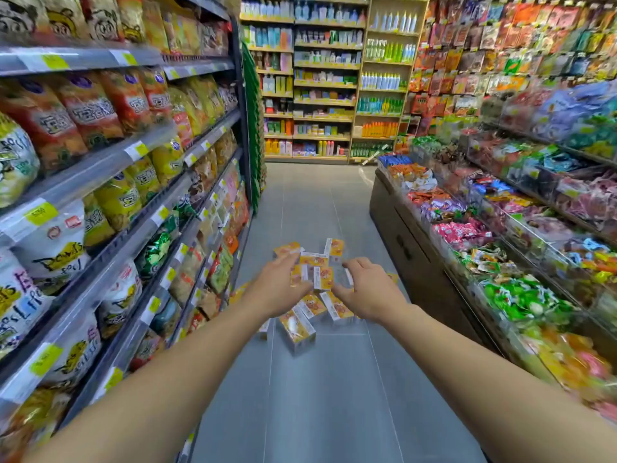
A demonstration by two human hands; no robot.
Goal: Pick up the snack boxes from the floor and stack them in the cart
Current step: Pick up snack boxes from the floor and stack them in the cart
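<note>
Orange-and-white snack boxes [302,324] lie scattered in a loose heap on the grey aisle floor [334,396]. Left hand [278,289] and right hand [369,290] reach over them, fingers spread, apparently grasping nothing; motion blur obscures contact

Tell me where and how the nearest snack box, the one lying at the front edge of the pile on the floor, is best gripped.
The nearest snack box lies flat, printed face up, a little apart from the pile's centre. Probably best to come from above and pinch across its two long side edges: they look free, and the narrow width suits one hand. The left hand and right hand both hover over the pile, holding nothing.
</note>
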